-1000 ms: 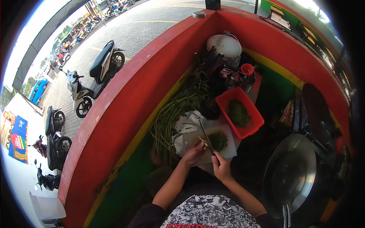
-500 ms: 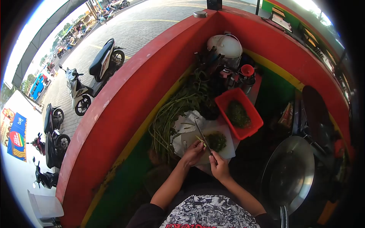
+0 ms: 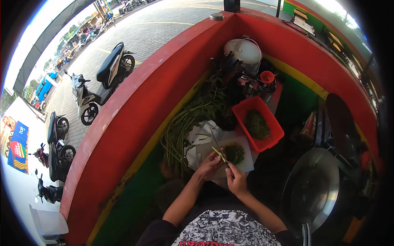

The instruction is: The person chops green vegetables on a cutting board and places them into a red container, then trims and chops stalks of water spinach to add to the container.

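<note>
My left hand (image 3: 209, 166) is closed around pale green vegetable stalks (image 3: 219, 153), held just above a white cutting board (image 3: 247, 163). In my right hand (image 3: 236, 180) is a knife (image 3: 215, 138), its blade pointing away from me and lying against the stalks. Finely chopped greens (image 3: 234, 153) lie in a heap on the board, right beside the blade. Beyond the board, a red plastic tub (image 3: 279, 134) contains more chopped greens (image 3: 257, 124). Long leafy stalks (image 3: 174, 137) are piled to the left, next to a crumpled white plastic bag (image 3: 195, 137).
A large wok (image 3: 314, 186) stands at my right. Behind the tub are a white lidded bucket (image 3: 245, 50) and a red funnel (image 3: 267, 76). A red wall (image 3: 143, 115) curves around the work area, with parked motorbikes (image 3: 88, 96) outside it.
The stalks in my left hand now show more plainly across the knife blade. Both hands have barely shifted. Outside, the blue van has moved a little up and to the right.
</note>
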Available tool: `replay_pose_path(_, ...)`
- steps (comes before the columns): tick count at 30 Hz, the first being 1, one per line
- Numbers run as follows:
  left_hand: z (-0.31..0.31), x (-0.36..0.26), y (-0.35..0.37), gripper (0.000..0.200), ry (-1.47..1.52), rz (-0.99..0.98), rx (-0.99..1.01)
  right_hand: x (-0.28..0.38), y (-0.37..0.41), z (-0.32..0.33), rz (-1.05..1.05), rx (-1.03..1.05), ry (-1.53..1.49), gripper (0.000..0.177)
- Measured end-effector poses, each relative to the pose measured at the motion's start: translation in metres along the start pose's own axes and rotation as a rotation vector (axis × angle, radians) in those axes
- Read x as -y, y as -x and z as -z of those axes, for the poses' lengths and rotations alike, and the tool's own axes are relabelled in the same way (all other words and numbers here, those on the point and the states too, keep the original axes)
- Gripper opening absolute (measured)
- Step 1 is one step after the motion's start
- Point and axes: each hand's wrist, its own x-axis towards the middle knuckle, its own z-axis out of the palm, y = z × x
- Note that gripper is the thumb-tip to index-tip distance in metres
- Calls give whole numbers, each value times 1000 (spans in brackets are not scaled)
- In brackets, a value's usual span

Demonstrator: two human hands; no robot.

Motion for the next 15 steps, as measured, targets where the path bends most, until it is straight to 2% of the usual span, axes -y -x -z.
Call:
replay_pose_path(2, -9, -7, 3, 34, 35, -21, -74, -1, 0, -1, 45, -44, -20, 33)
replay_pose_path(6, 27, 4, -9, 25, 26, 13, -79, -4, 3, -2, 26, -23, -8, 33)
replay_pose_path(8, 38, 7, -11, 17, 20, 23, -13, -5, 4, -4, 78, -42, 15, 33)
replay_pose_path(15, 27, 8, -4, 19, -5, -26, 27, -3, 4, -4, 86, -26, 18, 32)
